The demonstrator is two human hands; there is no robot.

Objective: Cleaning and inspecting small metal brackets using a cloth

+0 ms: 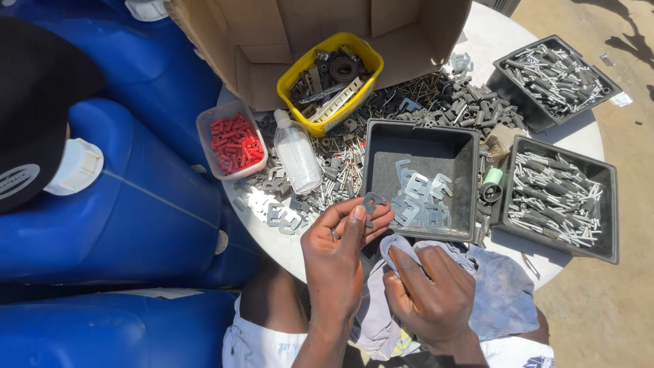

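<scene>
Metal clip [372, 202]: small flat grey piece, pinched between thumb and fingertips of the left hand [338, 253], held above the near edge of the worktop [579, 140], just beside the near-left corner of the black tray of clips.
Left hand: fingers drawn together on the clip, thumb on top; palm turned away from the camera.
Right hand [432, 293]: curled closed on a grey-blue cloth [501, 289], which lies bunched across the lap and under the near rim of the worktop.
Black tray, centre [375, 160]: square, holds a small heap of flat grey clips [419, 197] in its near-right part; the rest of its floor is bare.
Black trays, right [610, 211] and far right [501, 85]: both filled with pale grey rod-shaped parts; exact kind cannot be told at this size.
Loose parts [436, 102]: mixed dark and grey hardware spread over the worktop between the trays and the cardboard box [409, 41].
Yellow tub [289, 78]: at the box mouth, holds dark rings and pale strips.
Clear bottle [298, 153]: lying on its side, white cap towards the box.
Clear tub [204, 136]: holds red plastic plugs [235, 142].
Blue drums [136, 204]: large, white-capped, stacked left of the worktop.
</scene>
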